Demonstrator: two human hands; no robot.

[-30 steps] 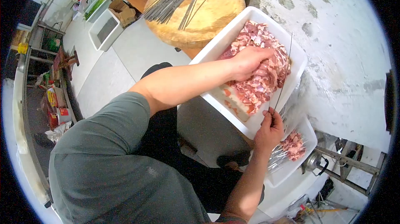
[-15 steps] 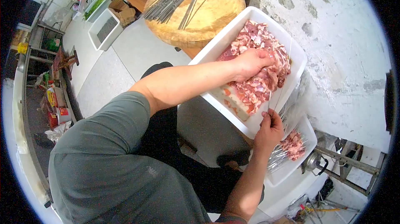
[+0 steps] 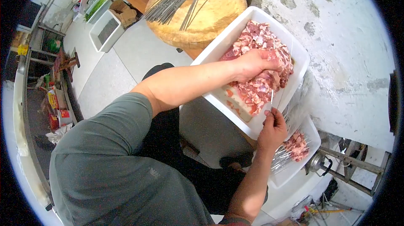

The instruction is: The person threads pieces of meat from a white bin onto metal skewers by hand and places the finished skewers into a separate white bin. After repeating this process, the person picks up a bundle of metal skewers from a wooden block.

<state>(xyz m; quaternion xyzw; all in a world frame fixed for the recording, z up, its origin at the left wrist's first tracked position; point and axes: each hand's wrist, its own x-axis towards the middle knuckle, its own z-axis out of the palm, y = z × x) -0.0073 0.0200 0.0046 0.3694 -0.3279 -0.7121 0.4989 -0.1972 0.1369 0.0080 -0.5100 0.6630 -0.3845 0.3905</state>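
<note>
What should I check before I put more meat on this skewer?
1. Skewer in the right hand: ok, at least one is held.
2. Left hand at the meat: ok.
3. Meat supply in the large white tub: ok, a big pile.
4. Grey sticks within view: ok, on the round wooden block.
5. Gloves on: not ok, both hands are bare.
6. Held skewer's tip ready for the next piece: cannot tell, too thin and faint here.
</note>
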